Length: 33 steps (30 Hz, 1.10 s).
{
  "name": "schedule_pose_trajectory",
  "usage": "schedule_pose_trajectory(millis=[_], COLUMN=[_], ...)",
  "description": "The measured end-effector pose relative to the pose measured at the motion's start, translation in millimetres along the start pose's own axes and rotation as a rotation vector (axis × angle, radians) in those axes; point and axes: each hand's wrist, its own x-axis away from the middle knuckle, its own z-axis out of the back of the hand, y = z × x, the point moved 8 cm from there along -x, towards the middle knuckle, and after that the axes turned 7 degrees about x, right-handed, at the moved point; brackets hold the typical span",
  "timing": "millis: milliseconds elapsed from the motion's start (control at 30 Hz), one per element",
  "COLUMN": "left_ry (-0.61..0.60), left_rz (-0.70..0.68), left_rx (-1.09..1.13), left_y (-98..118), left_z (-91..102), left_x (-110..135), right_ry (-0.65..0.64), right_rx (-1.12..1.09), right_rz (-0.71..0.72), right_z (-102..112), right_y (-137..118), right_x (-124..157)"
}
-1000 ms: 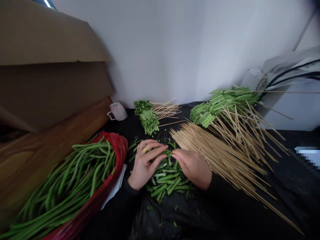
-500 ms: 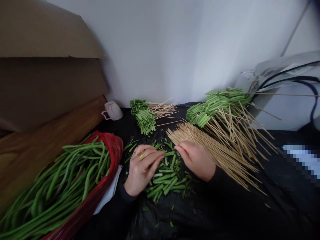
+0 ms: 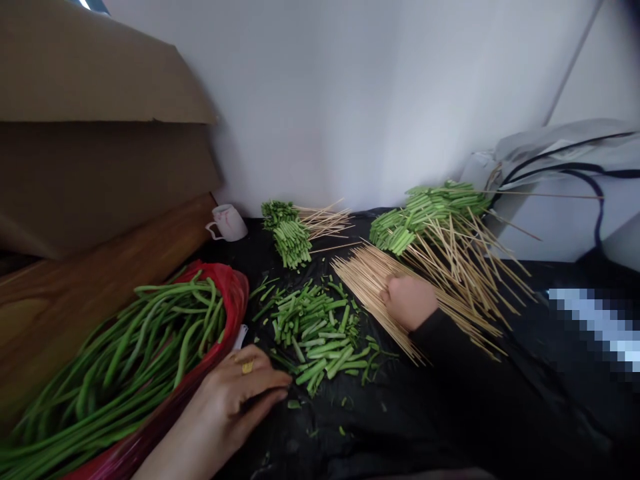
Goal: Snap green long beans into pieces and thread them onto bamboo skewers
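My right hand [image 3: 411, 303] lies on a spread pile of bamboo skewers [image 3: 370, 273], its fingers curled down onto them; the fingertips are mostly hidden. My left hand [image 3: 240, 397], with a gold ring, hovers low at the left, beside the cut pieces. Thumb and forefinger meet in a loose pinch, and whatever may be between them is too small to make out. Between the hands, cut green bean pieces [image 3: 330, 350] lie heaped on a black plastic sheet [image 3: 360, 427].
A red bag [image 3: 235, 293] at the left holds long green beans [image 3: 120, 360]. Behind stand a white mug [image 3: 229, 223], a small stack of skewered pieces [image 3: 293, 243] and a larger stack [image 3: 435, 207]. A cardboard box [image 3: 100, 153] rises at the back left.
My right hand has moved right and down onto the skewers. The left hand has drawn back toward me and to the left, uncovering more of the cut pieces.
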Motion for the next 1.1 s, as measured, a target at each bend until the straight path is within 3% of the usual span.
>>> schedule_pose_trajectory(millis=[100,233,633,833,1100], left_ry=[-0.134,-0.118,-0.281,-0.283,-0.228], left_rz=[0.043,0.057,0.198,0.23,0.202], left_rx=[-0.032,-0.053,0.106,0.138,0.111], left_y=[-10,-23,-21,-22,-24], left_z=[-7.0,-7.1,-25.8,-29.4,-33.5], left_x=[24,41,36,35,33], right_ry=[-0.03,-0.069,-0.036,0.005,0.007], right_rx=[0.001,-0.015,-0.123,-0.146,-0.242], right_rz=[0.028,0.072,0.112,0.152,0.323], right_z=[1,2,-5,11,30], right_y=[2,16,60,56,29], right_x=[-4,-13,-24,-8,31])
